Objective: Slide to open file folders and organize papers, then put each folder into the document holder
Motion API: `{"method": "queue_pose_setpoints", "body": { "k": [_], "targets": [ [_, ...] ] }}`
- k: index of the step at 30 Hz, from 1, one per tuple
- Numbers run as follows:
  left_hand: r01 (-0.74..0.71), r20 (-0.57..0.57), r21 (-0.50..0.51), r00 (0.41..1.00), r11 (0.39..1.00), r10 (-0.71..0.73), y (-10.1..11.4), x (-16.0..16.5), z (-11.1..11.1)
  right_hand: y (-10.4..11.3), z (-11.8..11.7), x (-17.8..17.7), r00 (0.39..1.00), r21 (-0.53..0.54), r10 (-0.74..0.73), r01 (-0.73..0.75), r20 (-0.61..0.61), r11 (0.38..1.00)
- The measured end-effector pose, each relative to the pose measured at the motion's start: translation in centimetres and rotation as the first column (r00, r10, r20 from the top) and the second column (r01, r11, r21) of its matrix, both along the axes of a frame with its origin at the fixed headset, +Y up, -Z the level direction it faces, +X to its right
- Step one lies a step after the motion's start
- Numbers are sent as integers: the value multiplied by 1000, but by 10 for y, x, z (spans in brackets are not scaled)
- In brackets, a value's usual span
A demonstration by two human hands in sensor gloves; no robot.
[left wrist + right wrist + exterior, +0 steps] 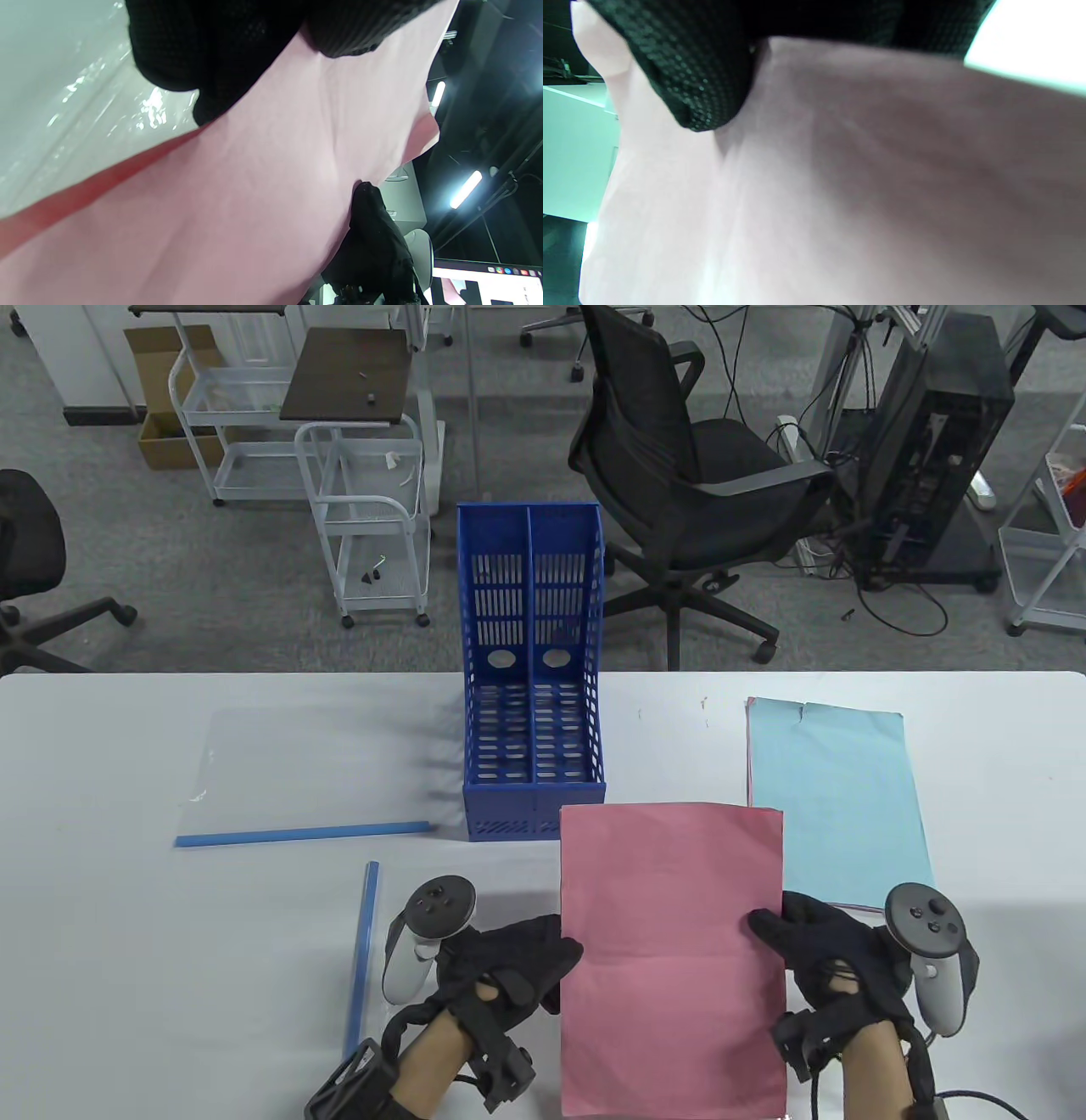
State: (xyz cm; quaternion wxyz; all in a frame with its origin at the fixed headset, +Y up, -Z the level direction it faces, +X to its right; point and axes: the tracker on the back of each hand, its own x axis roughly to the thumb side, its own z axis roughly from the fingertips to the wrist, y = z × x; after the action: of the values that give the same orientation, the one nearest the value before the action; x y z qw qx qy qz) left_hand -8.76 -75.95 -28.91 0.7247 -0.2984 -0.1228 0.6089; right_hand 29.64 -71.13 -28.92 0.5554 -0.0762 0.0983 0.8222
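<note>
A stack of pink paper (670, 950) is held up off the table between both hands. My left hand (543, 963) pinches its left edge and my right hand (776, 933) pinches its right edge. In the left wrist view the pink paper (237, 203) fills the frame under my fingers (203, 63); in the right wrist view the pink paper (840, 190) lies under my thumb (691, 84). A blue document holder (530, 678) with two slots stands at the table's middle. A clear folder (297, 768) with a blue slide bar (301, 836) lies at left. A second blue slide bar (361, 959) lies beside my left hand.
A stack of light blue paper (836, 797) lies at right, behind the pink sheets. The white table (127, 942) ends just behind the holder. Beyond it are an office chair (687, 492), wire carts (369, 526) and a computer tower (929, 449).
</note>
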Motion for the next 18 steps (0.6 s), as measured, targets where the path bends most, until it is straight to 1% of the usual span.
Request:
{"method": "queue_pose_setpoints", "body": {
  "k": [3, 4, 8, 10, 12, 18],
  "targets": [
    [96, -53, -14, 994, 995, -97, -4, 0, 2, -6, -3, 1, 998, -42, 55, -54, 19, 998],
    [150, -69, -14, 986, 989, -151, -3, -2, 3, -9, -4, 1, 996, -62, 78, -76, 31, 995],
    [316, -107, 38, 944, 948, -311, 5, -12, 2, -19, -8, 1, 991, -128, 130, -125, 28, 984],
    [369, -118, 49, 925, 928, -362, 6, -17, 2, -23, -11, -1, 990, -146, 140, -135, 24, 980],
    [385, -137, 64, 917, 921, -374, 6, -19, 1, -26, -13, -3, 987, -159, 156, -150, 25, 976],
    [407, -134, 74, 909, 910, -396, 7, -22, 1, -39, -21, -7, 971, -215, 240, -231, 14, 949]
  ]
}}
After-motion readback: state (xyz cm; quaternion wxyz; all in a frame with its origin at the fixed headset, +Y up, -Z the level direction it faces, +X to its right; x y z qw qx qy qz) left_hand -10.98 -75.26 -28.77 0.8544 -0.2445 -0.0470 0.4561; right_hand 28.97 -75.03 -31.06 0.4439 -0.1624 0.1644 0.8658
